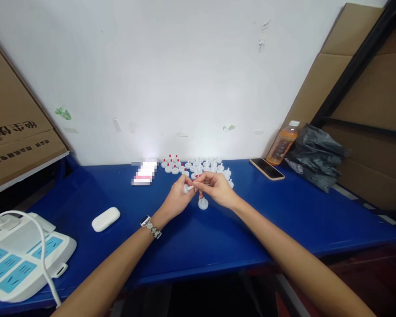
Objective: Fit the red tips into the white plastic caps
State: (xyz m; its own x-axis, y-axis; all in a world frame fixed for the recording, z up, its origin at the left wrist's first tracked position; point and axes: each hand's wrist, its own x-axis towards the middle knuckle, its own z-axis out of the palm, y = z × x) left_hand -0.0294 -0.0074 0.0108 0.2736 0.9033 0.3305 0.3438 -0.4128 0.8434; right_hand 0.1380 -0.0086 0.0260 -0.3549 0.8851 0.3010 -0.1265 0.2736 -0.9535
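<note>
Cap (188, 189) pinched in left hand (177, 198), beside right hand (218, 188)

Two hands, the left hand (178, 198) and the right hand (218, 188), meet over one blue desk (284, 220). One white cap (203, 203) lies alone just near of them, and a cluster of caps (198, 166) too crowded to count sits far behind. Elsewhere: one phone (266, 169), one bottle (282, 143), one black bag (313, 156), one white case (106, 219), one power strip (16, 259).

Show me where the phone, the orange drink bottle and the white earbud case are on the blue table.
phone (267, 169), head view, middle of its dark screen.
orange drink bottle (281, 147), head view, middle of its orange body.
white earbud case (106, 219), head view, middle of its top surface.
</note>
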